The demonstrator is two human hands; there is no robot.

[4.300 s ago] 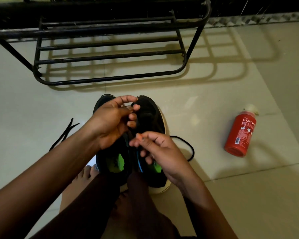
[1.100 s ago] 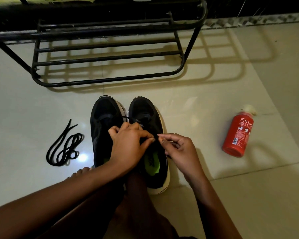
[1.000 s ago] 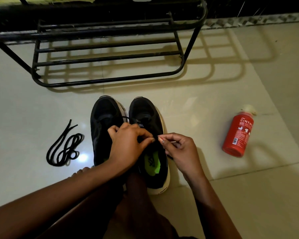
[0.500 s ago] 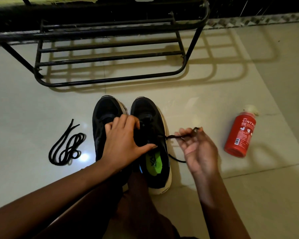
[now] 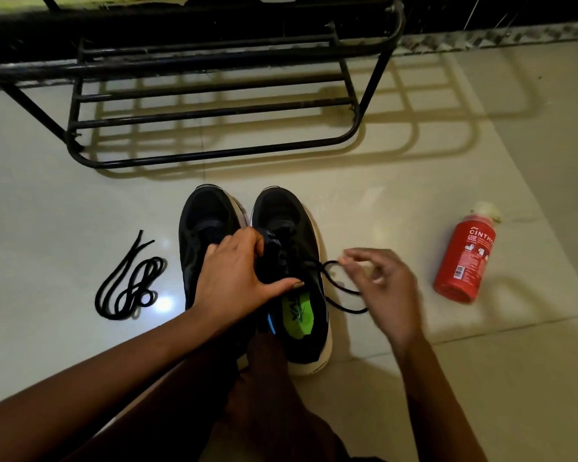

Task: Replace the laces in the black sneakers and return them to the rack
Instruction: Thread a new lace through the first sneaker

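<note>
**Lacing in progress, right sneaker**

Black sneakers (image 5: 207,208) stand side by side in front of the rack (image 5: 214,155), toes toward it, long axes across its bars. A green insole (image 5: 297,315) lies inside the right sneaker (image 5: 281,211). The left hand (image 5: 234,278) grips its tongue. The right hand (image 5: 381,281), blurred, pinches the lace (image 5: 334,288). The red bottle (image 5: 464,261) reads "CINTHO".

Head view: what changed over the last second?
The right hand moved out to the right, away from the right sneaker, drawing the lace it pinches out sideways. The left hand still grips that sneaker's upper. The left sneaker, spare lace, red bottle and rack have not moved.
</note>
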